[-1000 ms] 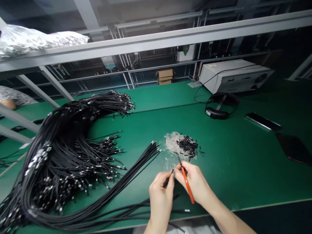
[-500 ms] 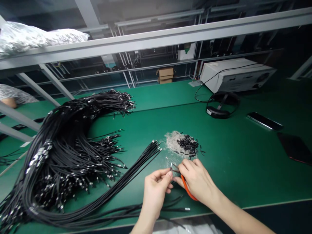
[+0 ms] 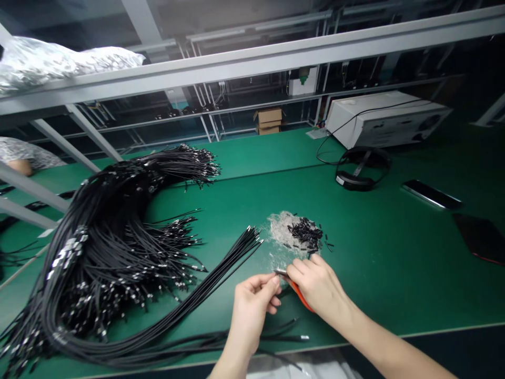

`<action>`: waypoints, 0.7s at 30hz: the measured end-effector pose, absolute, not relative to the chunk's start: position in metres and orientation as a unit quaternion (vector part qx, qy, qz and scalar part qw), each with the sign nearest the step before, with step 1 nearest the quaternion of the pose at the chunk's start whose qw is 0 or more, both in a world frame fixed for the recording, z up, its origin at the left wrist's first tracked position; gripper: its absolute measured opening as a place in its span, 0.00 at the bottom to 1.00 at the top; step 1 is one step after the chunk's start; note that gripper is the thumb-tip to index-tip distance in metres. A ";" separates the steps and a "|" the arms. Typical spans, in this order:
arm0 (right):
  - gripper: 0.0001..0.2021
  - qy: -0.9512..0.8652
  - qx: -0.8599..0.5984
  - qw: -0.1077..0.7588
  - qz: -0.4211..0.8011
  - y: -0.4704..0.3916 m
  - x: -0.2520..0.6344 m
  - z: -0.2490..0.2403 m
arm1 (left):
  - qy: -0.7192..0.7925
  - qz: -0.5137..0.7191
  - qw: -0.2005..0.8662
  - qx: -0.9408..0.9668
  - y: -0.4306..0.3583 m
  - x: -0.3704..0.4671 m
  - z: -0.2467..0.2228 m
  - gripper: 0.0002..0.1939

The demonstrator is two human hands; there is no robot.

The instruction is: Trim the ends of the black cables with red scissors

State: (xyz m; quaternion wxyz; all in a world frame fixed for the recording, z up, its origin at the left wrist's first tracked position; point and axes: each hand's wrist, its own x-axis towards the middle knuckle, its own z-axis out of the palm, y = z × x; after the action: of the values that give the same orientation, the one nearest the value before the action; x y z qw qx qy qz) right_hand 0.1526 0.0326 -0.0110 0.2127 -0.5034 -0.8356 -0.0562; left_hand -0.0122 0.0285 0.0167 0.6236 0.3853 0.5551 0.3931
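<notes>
My right hand is wrapped round scissors with orange handles. Their blades point left and touch or nearly touch the fingertips of my left hand. That hand pinches the end of a black cable, mostly hidden by the fingers. Just beyond the hands lies a pile of short black pieces beside a heap of clear scraps. To the left, a bundle of black cables with pale tips curves across the green table. More loose cables run beneath my left wrist.
A large mass of black cables covers the table's left side. At the right are a headset, a phone, a dark flat object and a white device. A person's arm shows at far left.
The scissor blades have closed and turned to lie flatter at my left fingertips, and the orange handles have come together. The pale tip that stood above my left fingers no longer shows.
</notes>
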 end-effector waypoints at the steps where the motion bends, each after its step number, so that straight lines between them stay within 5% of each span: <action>1: 0.13 -0.836 -0.502 0.216 -0.048 0.034 0.154 -0.011 | 0.552 0.393 0.628 0.383 0.029 -0.013 0.015 0.16; 12: 0.17 -0.658 -0.519 0.358 0.411 0.038 0.153 -0.002 | 0.494 0.362 0.693 0.379 0.032 -0.019 0.009 0.22; 15: 0.16 -0.681 -0.529 0.335 0.379 0.038 0.154 -0.003 | 0.520 0.338 0.637 0.458 0.028 -0.024 0.002 0.19; 21: 0.13 -0.740 -0.564 0.226 0.288 0.024 0.170 -0.003 | 0.572 0.266 0.341 0.697 -0.002 -0.055 -0.016 0.14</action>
State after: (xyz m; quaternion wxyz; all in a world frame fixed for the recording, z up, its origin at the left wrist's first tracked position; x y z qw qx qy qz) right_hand 0.1698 0.0243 -0.0025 0.2258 -0.5645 -0.7400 0.2878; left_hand -0.0546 -0.0016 -0.0159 0.3408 0.6968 0.5722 0.2663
